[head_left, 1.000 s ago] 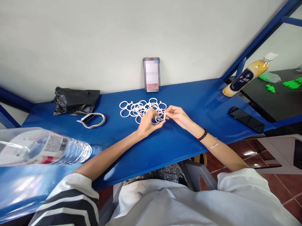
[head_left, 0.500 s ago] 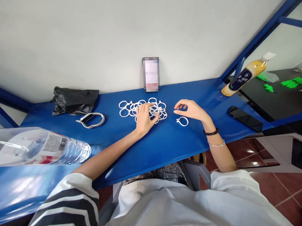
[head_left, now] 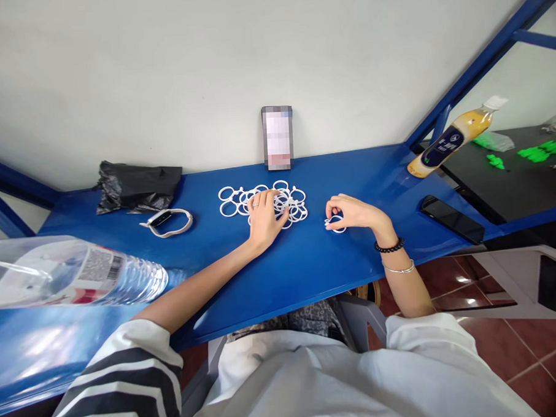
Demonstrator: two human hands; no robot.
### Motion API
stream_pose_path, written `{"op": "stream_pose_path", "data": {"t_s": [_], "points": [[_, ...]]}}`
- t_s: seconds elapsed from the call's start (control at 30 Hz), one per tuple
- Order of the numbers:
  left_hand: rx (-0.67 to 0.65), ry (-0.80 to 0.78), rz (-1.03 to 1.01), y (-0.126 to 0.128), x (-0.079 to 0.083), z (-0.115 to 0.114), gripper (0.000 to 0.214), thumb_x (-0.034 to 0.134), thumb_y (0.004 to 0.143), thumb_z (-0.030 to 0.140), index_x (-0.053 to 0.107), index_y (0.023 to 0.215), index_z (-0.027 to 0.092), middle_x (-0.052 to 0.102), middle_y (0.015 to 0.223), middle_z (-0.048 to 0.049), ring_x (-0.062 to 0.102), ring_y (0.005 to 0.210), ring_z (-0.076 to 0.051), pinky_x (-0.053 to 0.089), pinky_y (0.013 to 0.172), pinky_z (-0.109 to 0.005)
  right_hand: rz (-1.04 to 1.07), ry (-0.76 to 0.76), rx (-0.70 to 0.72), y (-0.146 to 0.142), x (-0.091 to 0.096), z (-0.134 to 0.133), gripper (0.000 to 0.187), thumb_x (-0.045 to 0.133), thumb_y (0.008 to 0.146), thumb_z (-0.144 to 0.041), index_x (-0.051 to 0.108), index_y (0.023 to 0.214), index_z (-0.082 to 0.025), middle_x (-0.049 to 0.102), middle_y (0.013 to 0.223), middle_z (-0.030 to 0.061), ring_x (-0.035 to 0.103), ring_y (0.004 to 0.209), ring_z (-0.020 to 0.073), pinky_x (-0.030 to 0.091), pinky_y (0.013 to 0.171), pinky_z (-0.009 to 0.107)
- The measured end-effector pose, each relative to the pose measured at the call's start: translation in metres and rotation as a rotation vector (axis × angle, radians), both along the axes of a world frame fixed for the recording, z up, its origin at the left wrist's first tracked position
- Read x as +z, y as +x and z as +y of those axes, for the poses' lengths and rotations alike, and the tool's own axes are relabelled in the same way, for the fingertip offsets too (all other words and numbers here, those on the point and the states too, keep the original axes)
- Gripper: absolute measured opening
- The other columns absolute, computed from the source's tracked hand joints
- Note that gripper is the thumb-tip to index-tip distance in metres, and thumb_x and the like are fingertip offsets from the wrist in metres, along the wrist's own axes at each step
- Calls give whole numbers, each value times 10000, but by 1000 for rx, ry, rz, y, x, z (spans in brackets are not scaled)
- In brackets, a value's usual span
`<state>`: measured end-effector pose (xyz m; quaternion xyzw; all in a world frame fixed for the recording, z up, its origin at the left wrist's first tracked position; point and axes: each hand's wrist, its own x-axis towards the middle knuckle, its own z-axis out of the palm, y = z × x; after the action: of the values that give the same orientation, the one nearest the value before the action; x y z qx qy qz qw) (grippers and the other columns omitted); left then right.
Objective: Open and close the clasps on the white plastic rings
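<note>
A heap of several white plastic rings (head_left: 241, 199) lies on the blue table (head_left: 308, 262) near the wall. My left hand (head_left: 264, 218) rests on the right part of the heap, fingers spread flat over the rings. One single white ring (head_left: 336, 225) lies apart, to the right of the heap. My right hand (head_left: 354, 212) is curled over it, fingertips pinching its edge against the table. A black bead bracelet and a thin silver bangle sit on my right wrist.
A phone (head_left: 277, 138) leans upright against the wall behind the heap. A black plastic bag (head_left: 136, 186) and a smartwatch (head_left: 167, 221) lie to the left, a clear water bottle (head_left: 73, 271) at near left. A yellow drink bottle (head_left: 454, 137) and a dark phone (head_left: 452, 219) are at right.
Both hands pulled one ring out of the heap; my right hand set it down to the right, lifted off, then came back down to pinch it. My left hand settled flat on the heap.
</note>
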<state>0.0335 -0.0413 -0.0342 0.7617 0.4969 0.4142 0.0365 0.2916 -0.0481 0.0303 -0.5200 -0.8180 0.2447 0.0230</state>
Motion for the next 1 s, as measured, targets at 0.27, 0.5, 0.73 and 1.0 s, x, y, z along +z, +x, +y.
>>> {"op": "stream_pose_path", "data": {"t_s": [0.27,0.5,0.73,1.0], "points": [[-83,62,-28,1,3,-1,250,596,894,327,561,1110,205,638,1163,-107,560,1138,-278,393,989,-451,281,134,98,-19,6,-2,134,628,862,-338,635,851,-205,580,817,29,528,784,186,440,744,343],[-340,162,2,-1,3,-1,385,595,915,419,556,1233,205,636,1209,-117,568,1161,-266,428,1003,-433,667,202,148,-40,6,-10,169,625,909,-368,708,959,-230,656,944,47,603,812,177,517,754,345],[-394,176,-82,-3,4,1,201,529,968,358,631,1035,199,710,1007,-69,628,1004,-210,463,899,-374,869,173,55,-45,-5,-6,186,665,882,-394,717,980,-244,678,996,50,646,912,188,554,832,352],[-345,147,-138,-4,6,-3,237,487,984,376,625,1056,197,715,994,-70,639,961,-202,479,880,-372,990,-9,-148,-49,-17,-2,293,728,804,-463,703,971,-224,717,1012,44,685,918,193,560,915,386]]}}
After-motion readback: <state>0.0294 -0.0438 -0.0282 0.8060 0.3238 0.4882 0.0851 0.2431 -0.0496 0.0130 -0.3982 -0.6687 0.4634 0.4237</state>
